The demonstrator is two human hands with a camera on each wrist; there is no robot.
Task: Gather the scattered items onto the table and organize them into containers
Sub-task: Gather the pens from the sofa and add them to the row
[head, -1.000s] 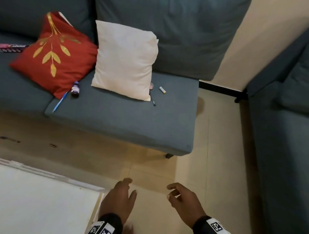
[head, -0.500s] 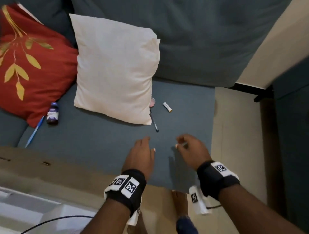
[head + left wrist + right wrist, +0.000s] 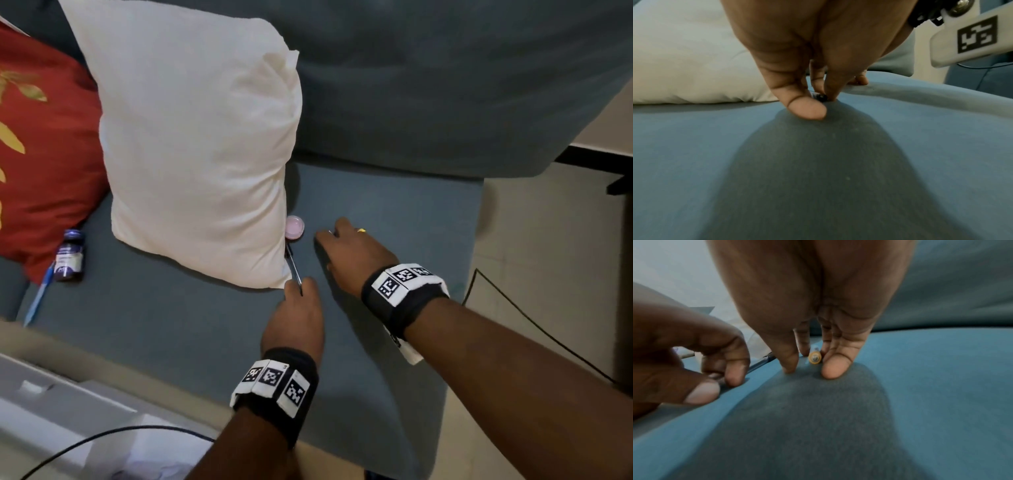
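Note:
On the blue-grey sofa seat (image 3: 394,219) my left hand (image 3: 298,291) pinches the near end of a thin dark pen (image 3: 292,262) that lies along the white pillow's corner. The left wrist view shows the thumb and fingers of that hand (image 3: 819,101) closed on the pen's dark tip (image 3: 821,97). My right hand (image 3: 337,234) is curled down over a small yellow-ended battery (image 3: 815,358), thumb and fingers on either side of it. A small pink jar (image 3: 295,227) sits just left of the right hand, against the pillow. A small purple-capped bottle (image 3: 70,257) and a blue pen (image 3: 39,298) lie at the far left.
A white pillow (image 3: 191,144) and a red leaf-patterned pillow (image 3: 44,164) lean on the sofa back. A white surface (image 3: 51,411) with a black cable is at lower left. Tiled floor (image 3: 534,257) lies to the right, with a cable across it.
Both hands have reached forward onto the seat. The left has closed on the dark pen's end and the right has come down over the battery.

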